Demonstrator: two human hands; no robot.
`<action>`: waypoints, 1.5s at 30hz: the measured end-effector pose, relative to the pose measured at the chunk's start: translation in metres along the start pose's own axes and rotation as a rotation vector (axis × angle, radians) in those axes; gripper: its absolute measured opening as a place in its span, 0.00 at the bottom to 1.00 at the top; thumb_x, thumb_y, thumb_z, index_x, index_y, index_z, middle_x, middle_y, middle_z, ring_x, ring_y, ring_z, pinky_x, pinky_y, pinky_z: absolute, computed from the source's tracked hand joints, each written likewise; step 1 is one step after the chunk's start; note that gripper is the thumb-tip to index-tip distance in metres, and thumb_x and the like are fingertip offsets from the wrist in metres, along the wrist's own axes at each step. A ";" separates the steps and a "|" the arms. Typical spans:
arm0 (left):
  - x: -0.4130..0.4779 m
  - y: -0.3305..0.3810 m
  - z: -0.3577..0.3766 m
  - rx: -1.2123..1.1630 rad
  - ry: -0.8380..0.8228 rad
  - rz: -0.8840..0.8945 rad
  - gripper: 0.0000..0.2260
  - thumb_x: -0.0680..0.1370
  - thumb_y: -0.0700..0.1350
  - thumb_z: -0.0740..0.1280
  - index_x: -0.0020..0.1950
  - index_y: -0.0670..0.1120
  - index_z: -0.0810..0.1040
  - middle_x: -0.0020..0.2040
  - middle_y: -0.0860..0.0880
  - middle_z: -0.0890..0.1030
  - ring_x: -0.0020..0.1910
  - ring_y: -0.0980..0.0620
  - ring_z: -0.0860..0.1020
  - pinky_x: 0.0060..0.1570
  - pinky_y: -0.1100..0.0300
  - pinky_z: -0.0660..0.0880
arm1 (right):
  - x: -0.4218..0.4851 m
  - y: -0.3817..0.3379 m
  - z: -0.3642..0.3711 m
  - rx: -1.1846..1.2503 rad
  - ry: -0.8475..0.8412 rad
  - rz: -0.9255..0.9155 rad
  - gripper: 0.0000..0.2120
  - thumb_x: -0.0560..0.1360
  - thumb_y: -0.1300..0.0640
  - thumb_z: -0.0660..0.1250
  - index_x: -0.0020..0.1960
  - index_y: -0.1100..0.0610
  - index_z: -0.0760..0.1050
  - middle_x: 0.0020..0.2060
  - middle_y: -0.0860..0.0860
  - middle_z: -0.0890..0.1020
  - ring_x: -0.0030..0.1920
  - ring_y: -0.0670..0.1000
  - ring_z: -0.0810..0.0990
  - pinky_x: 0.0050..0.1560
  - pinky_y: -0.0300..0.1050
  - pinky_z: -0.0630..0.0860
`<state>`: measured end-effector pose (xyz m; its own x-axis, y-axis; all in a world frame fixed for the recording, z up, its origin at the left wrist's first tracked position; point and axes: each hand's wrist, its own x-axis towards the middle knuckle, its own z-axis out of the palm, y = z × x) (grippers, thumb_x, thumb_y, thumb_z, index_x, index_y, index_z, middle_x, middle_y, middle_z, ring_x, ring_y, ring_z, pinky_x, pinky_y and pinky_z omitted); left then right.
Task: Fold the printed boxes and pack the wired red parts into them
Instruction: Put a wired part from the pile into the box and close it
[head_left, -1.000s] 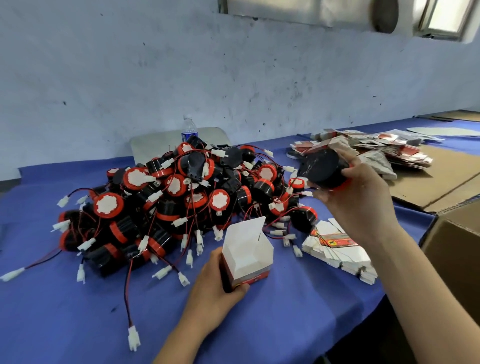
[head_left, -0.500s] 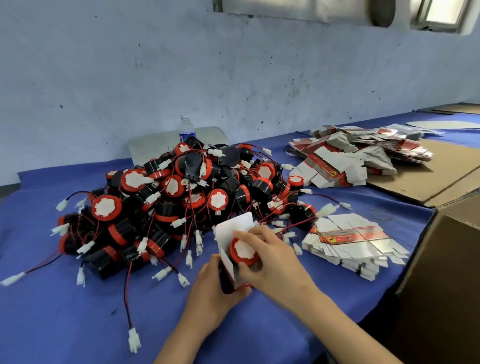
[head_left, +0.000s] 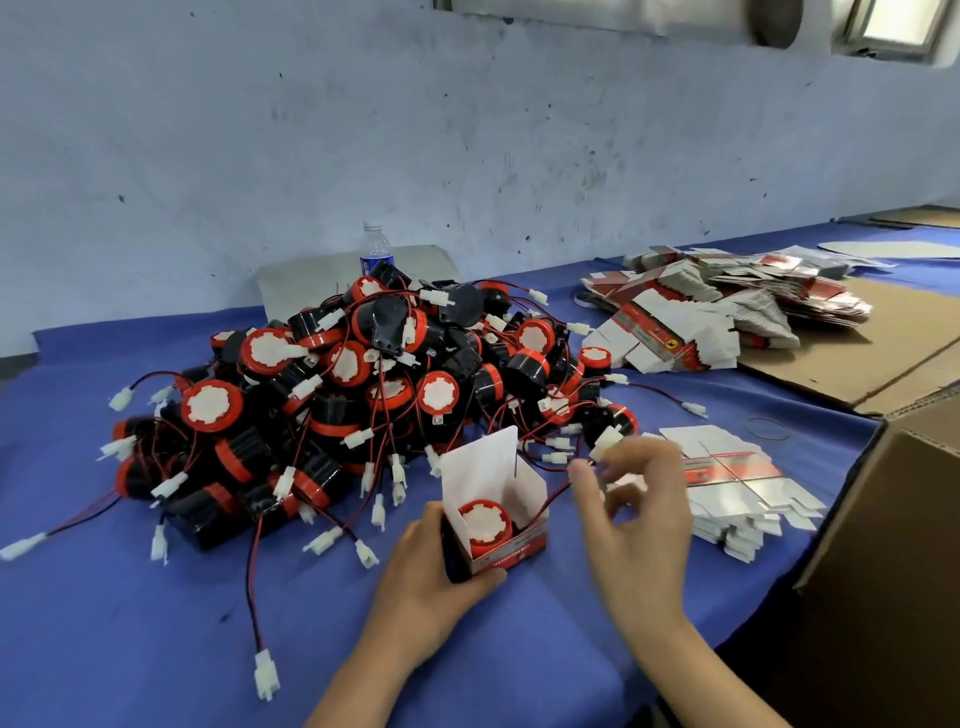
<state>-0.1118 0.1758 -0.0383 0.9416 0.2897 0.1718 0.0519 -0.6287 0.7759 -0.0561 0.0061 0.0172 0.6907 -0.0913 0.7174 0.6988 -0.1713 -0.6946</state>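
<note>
My left hand (head_left: 436, 577) grips a small red and white printed box (head_left: 498, 493) that stands on the blue table with its lid flap up. A red part with a white centre (head_left: 485, 522) sits inside the box. Its red and black wire runs out over the box's right edge to my right hand (head_left: 631, 501), which pinches the wire near its white connector (head_left: 605, 442). A big heap of red and black wired parts (head_left: 363, 384) lies behind the box. A stack of flat box blanks (head_left: 737, 483) lies just right of my right hand.
More flat blanks (head_left: 727, 306) pile up at the back right on brown cardboard sheets (head_left: 883, 353). An open brown carton (head_left: 893, 545) stands at the right edge. A water bottle (head_left: 376, 254) stands behind the heap. Loose connectors on wires trail over the blue cloth (head_left: 130, 623).
My right hand carried a part from above the heap down into the box, let go of it, and has moved right and up with the wire in its fingers. The left hand kept the box.
</note>
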 end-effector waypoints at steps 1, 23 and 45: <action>0.000 0.000 0.000 -0.003 -0.003 0.004 0.22 0.66 0.57 0.75 0.54 0.63 0.67 0.55 0.62 0.74 0.56 0.61 0.72 0.50 0.62 0.74 | 0.004 0.002 -0.001 0.058 0.054 0.116 0.13 0.73 0.57 0.70 0.51 0.46 0.68 0.46 0.52 0.75 0.42 0.49 0.76 0.35 0.40 0.73; 0.002 -0.001 0.003 0.020 0.004 -0.010 0.25 0.67 0.57 0.76 0.58 0.60 0.66 0.57 0.60 0.74 0.58 0.58 0.73 0.55 0.55 0.75 | 0.006 0.033 0.021 -0.059 -0.379 -0.053 0.09 0.79 0.57 0.61 0.53 0.44 0.74 0.47 0.41 0.80 0.48 0.44 0.80 0.45 0.44 0.77; 0.001 -0.004 0.005 0.044 0.010 0.005 0.27 0.67 0.59 0.74 0.62 0.62 0.66 0.56 0.62 0.73 0.58 0.59 0.72 0.56 0.57 0.74 | 0.007 0.032 0.025 -0.929 -0.726 -0.416 0.11 0.67 0.54 0.76 0.49 0.50 0.82 0.46 0.43 0.83 0.63 0.55 0.73 0.69 0.58 0.48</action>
<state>-0.1094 0.1750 -0.0443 0.9386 0.2936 0.1813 0.0624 -0.6612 0.7476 -0.0248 0.0249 -0.0013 0.5989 0.6470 0.4718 0.6972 -0.7112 0.0903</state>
